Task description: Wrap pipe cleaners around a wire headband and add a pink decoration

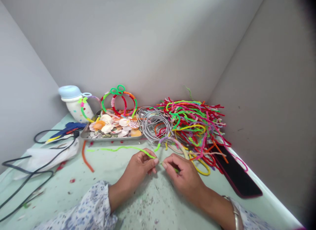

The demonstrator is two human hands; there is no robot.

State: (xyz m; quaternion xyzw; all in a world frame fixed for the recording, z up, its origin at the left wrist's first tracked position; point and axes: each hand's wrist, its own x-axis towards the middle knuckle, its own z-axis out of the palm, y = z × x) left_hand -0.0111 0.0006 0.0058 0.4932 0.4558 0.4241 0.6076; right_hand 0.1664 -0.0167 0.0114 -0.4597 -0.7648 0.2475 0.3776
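Note:
My left hand (139, 167) pinches a lime-green pipe cleaner (130, 147) between thumb and fingers. One length of it trails off to the left over the table. Close beside, my right hand (185, 174) is closed in a pinch at its thin, bare-looking end, and a bit of green shows under the curled fingers. The two hands are a small gap apart, just above the table. Behind them lies a bent multicoloured pipe-cleaner strip (172, 140) in purple, pink and green.
A metal tray (113, 138) of shells holds pipe-cleaner hoops (119, 104). Coiled grey wire (156, 124) and a heap of pipe cleaners (195, 118) stand right of it. A black flat case (239, 177), white bottle (76, 106), black cable (32, 172) and orange piece (87, 159) lie around.

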